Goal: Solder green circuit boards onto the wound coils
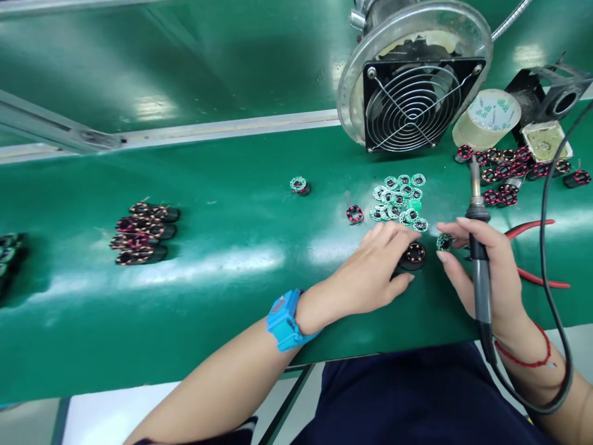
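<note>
My left hand (377,266), with a blue wrist strap, curls its fingers and thumb round the left side of a black round base with a copper-wound motor stator (415,252) on top. To its right, my right hand (493,272) pinches a small round green circuit board (443,242) between thumb and fingertips. The same hand also keeps a soldering iron (480,272) across its fingers, tip pointing away from me. Just beyond my left hand lies a pile of round circuit boards (396,198). A single red-and-black stator (354,214) lies left of the pile.
A round extractor fan (412,108) hangs at the back. Right of it are a roll of tape (488,117), several stators (504,167) and a solder tray (546,142). Red-handled pliers (532,228) lie behind my right hand. Stacked stators (143,233) stand left; the iron's cable (545,228) loops right.
</note>
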Demonstrator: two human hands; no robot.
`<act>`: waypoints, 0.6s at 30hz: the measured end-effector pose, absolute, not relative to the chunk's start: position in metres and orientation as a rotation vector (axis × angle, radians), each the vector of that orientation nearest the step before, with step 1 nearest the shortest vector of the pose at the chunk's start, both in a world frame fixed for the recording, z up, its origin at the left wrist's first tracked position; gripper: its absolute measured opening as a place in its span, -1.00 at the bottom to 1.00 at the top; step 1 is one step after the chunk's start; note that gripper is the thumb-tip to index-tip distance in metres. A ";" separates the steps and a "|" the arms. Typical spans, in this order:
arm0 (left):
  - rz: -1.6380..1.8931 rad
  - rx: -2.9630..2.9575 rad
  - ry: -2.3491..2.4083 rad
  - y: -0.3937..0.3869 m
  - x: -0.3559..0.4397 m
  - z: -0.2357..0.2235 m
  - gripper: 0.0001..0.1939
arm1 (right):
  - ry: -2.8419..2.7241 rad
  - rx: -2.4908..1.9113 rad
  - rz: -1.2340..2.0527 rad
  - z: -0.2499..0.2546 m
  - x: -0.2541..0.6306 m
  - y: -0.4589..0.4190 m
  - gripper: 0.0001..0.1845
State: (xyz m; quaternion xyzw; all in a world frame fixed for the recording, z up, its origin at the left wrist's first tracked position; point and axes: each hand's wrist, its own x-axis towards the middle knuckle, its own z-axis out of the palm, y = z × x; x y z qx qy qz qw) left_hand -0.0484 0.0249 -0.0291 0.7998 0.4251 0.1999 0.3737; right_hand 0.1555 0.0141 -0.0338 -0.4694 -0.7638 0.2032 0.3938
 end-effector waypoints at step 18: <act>0.630 2.017 1.207 0.020 -0.044 -0.044 -0.77 | -2.151 -1.100 0.678 -0.044 0.148 0.015 -0.49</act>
